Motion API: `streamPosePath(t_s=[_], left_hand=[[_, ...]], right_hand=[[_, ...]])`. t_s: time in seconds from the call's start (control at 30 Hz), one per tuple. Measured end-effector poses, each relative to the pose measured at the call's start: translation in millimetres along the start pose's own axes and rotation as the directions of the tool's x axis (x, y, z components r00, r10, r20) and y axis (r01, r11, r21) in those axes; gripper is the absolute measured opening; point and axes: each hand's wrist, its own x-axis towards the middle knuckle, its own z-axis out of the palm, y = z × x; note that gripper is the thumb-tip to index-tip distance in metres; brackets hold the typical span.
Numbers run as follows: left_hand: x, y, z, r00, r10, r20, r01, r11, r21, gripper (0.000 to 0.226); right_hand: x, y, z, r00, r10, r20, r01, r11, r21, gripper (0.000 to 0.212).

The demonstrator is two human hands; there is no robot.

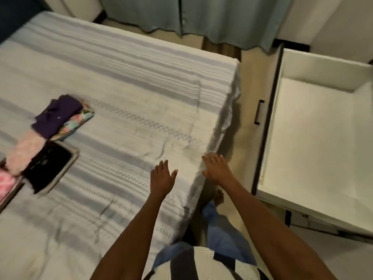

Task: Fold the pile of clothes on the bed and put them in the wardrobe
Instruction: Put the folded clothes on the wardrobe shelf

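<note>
Looking down from the head camera, a bed [125, 93] fills the left and centre, covered by a pale sheet with grey-blue stripes and zigzag bands, lightly creased near its right edge. Folded clothes sit in a row at the bed's left side: a purple garment [58, 116] stacked on a floral one [77, 123], then a pink fluffy piece [25, 152], a black folded item [49, 165] and a pink patterned piece [7, 183] cut by the frame edge.

Both hands are empty. Left hand [161, 177] hovers flat over the sheet, fingers spread, grip wide. Right hand [217, 168] rests palm-down at the bed's right edge, fingers extended, grip wide, holding nothing.

Right of the bed, across a strip of beige floor [245, 81], a white drawer [314, 126] stands pulled out, its dark handle [259, 112] facing the bed. Grey-blue curtains [201, 17] hang at the far side.
</note>
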Motion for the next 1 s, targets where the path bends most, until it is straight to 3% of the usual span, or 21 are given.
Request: streamPosePath(t_s=[0.27, 0.5, 0.8, 1.0], left_hand=[[-59.3, -145.6, -43.5, 0.941, -0.304, -0.147, 0.278, 0.945, -0.171, 0.069], [-77.0, -242.4, -77.3, 0.818, -0.542, -0.19, 0.479, 0.826, -0.297, 0.07], [-40.1, -334.2, -104.9, 0.718, -0.671, -0.182, 0.603, 0.732, -0.318, 0.076], [7.7, -389.4, -101.4, 0.678, -0.714, -0.174, 0.629, 0.687, -0.364, 0.076]], right_hand=[[53.4, -144.4, -0.9, 0.951, -0.289, 0.111, 0.303, 0.943, -0.137, 0.065], [125.6, -276.2, -3.3, 0.814, -0.52, 0.257, 0.57, 0.8, -0.188, 0.067], [250.9, -382.8, 0.1, 0.706, -0.611, 0.358, 0.7, 0.679, -0.221, 0.067], [334.5, -452.6, 24.9, 0.682, -0.663, 0.31, 0.731, 0.622, -0.279, 0.07]])
